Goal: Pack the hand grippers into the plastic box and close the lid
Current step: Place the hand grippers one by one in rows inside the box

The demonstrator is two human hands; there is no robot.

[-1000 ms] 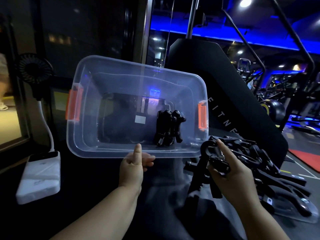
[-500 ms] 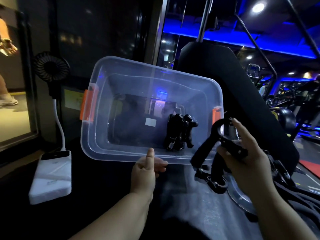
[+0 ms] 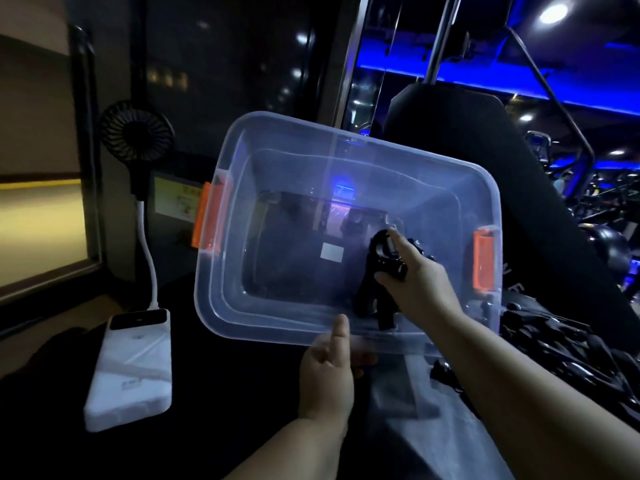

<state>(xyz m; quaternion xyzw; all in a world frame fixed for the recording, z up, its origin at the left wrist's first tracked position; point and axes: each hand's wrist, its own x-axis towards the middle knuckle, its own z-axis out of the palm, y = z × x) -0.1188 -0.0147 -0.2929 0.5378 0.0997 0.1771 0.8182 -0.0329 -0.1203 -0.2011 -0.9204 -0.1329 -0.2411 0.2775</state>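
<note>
Head view. Item: plastic box (image 3: 294, 168), clear, lidless, tipped so its open top faces the camera; one orange latch (image 3: 207, 220) on its 9 o'clock end, a second orange latch (image 3: 483, 261) on its 3 o'clock end; white label (image 3: 331, 252) on the bottom panel. Left hand (image 3: 327, 372): grips the box's near rim at 6 o'clock, thumb raised against the wall, fingers curled beneath. Right hand (image 3: 419, 285): inside the box toward its 3 o'clock side, fingers closed round a black hand gripper (image 3: 377, 271) near the spring end, handles pointing to 6 o'clock. Whether the gripper touches the bottom panel cannot be told. Pile of hand grippers (image 3: 568, 351): black, tangled, at 4 o'clock from the box, outside it. White power bank (image 3: 133, 368): flat on the dark surface (image 3: 225, 393) at 8 o'clock from the box. Small black fan (image 3: 136, 131): on a white stalk rising from the power bank, at 10 o'clock.
</note>
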